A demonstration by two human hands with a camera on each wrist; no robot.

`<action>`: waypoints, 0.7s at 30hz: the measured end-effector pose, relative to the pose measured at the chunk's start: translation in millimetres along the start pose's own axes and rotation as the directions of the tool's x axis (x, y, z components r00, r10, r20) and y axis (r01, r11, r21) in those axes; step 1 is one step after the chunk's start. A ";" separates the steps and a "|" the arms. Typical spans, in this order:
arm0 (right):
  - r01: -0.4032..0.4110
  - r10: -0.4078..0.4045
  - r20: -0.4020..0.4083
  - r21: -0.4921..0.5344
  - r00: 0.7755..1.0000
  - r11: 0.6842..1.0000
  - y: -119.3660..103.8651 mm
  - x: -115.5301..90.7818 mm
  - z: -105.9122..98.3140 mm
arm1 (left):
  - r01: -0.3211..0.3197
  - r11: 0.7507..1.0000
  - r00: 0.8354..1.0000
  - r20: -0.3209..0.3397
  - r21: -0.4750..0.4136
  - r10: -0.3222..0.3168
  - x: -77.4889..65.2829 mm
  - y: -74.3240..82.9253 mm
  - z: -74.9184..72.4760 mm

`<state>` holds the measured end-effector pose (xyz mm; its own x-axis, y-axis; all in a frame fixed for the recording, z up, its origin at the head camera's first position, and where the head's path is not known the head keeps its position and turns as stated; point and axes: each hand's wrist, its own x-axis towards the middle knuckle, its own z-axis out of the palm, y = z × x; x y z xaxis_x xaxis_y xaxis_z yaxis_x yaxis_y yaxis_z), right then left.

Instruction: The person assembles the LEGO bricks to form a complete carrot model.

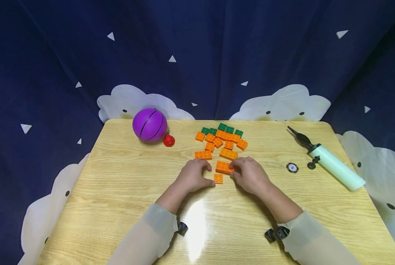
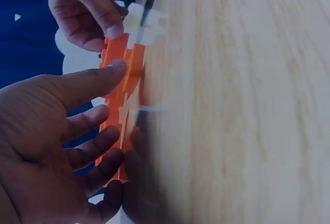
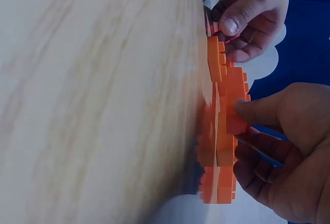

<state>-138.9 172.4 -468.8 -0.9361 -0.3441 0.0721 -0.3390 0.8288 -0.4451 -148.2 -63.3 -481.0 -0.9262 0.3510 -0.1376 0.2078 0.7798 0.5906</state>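
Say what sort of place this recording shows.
Possibly an indoor play or filming corner: dark blue curtain behind a wooden table, with toy bricks and a purple ball on it.

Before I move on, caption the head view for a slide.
Right hand gripping an orange brick, left hand near a smaller brick, on a wooden table.
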 end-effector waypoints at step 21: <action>0.055 -0.056 0.014 0.041 0.998 0.998 -13.0 -7.2 1.5 | -0.054 0.996 0.997 -0.054 -0.066 0.050 -2.1 3.2 -4.5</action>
<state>-127.6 163.4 -464.9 -0.9143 -0.3960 0.0846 -0.3862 0.7898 -0.4765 -147.1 -63.8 -475.2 -0.9302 0.3613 -0.0647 0.2361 0.7239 0.6483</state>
